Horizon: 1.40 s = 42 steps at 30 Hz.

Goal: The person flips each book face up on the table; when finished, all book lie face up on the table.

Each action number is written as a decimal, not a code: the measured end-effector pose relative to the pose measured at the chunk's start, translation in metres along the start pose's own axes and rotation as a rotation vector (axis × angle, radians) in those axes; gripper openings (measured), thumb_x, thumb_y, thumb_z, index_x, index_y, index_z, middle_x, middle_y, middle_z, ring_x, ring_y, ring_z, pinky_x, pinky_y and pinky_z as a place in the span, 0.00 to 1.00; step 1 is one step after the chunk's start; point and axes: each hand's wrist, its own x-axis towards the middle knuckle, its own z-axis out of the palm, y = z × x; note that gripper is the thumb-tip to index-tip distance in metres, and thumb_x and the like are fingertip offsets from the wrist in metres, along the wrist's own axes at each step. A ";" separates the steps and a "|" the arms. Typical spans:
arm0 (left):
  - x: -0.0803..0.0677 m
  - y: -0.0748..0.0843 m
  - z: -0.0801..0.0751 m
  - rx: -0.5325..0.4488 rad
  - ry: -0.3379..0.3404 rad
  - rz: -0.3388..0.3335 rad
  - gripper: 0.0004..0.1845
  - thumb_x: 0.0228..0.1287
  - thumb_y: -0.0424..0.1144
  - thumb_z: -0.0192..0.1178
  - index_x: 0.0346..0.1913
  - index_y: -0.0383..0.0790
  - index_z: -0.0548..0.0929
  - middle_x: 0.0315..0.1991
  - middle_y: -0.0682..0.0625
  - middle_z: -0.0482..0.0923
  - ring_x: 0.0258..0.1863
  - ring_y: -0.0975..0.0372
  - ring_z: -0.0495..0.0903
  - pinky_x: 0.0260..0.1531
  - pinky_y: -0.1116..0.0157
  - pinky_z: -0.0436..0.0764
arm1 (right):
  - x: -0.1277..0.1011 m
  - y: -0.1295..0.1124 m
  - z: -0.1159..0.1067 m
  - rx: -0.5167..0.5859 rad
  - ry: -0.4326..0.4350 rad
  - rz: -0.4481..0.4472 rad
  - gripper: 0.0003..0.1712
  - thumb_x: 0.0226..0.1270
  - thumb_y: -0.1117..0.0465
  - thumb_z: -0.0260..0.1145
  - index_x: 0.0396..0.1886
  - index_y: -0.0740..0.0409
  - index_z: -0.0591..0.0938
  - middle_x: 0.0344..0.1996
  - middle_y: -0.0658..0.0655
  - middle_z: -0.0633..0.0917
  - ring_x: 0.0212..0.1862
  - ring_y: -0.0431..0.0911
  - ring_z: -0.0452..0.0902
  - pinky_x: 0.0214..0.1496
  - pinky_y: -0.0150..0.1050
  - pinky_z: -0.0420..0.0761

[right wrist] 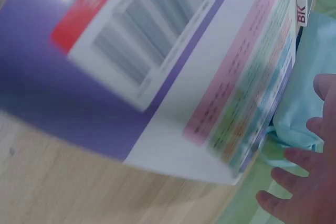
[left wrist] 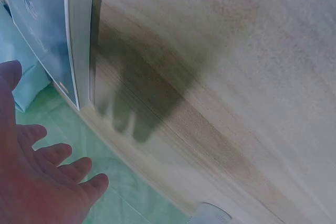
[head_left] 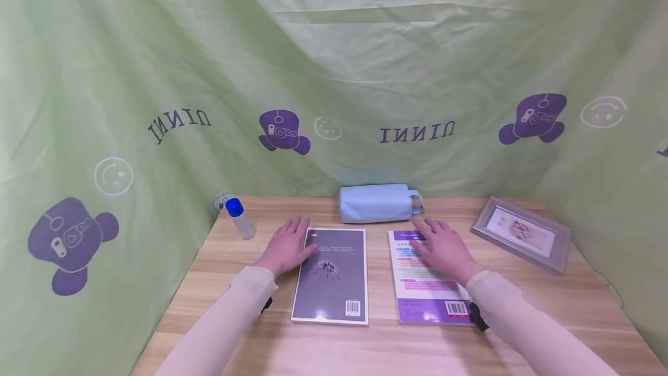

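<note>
Green printed cloth backs your wooden table (head_left: 250, 329). Your left hand (head_left: 288, 245) lies flat, fingers spread, at the grey book's (head_left: 331, 276) left edge. Your right hand (head_left: 442, 248) rests, fingers apart, on the purple book (head_left: 425, 297) alongside.

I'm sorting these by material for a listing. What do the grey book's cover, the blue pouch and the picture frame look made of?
Grey book: glossy coated paper or card, since light glares off its cover. Blue pouch: soft matte fabric, with creases and a loop handle. Picture frame: grey moulding, painted wood or plastic, I cannot tell which; its glazing is also unclear. They lie on a table with a matte wood-grain top, possibly laminate.
</note>
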 end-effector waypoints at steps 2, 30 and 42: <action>-0.004 0.000 -0.001 -0.006 0.004 0.001 0.42 0.75 0.55 0.60 0.81 0.34 0.61 0.78 0.29 0.57 0.76 0.35 0.58 0.74 0.39 0.60 | 0.004 -0.006 0.003 0.006 -0.007 -0.009 0.37 0.78 0.46 0.63 0.78 0.60 0.70 0.70 0.74 0.72 0.71 0.73 0.64 0.68 0.74 0.66; -0.069 0.018 0.008 0.040 -0.016 0.086 0.39 0.74 0.56 0.62 0.78 0.36 0.68 0.62 0.35 0.79 0.60 0.43 0.80 0.63 0.46 0.78 | 0.050 -0.074 0.044 0.029 -0.074 -0.173 0.32 0.78 0.47 0.63 0.74 0.58 0.76 0.61 0.70 0.81 0.64 0.67 0.74 0.66 0.66 0.72; -0.100 0.028 0.020 0.012 -0.051 0.057 0.39 0.74 0.58 0.62 0.78 0.40 0.68 0.60 0.39 0.82 0.57 0.48 0.83 0.58 0.51 0.82 | 0.067 -0.089 0.055 0.035 -0.097 -0.187 0.33 0.76 0.48 0.65 0.73 0.60 0.75 0.54 0.72 0.83 0.57 0.68 0.79 0.61 0.65 0.78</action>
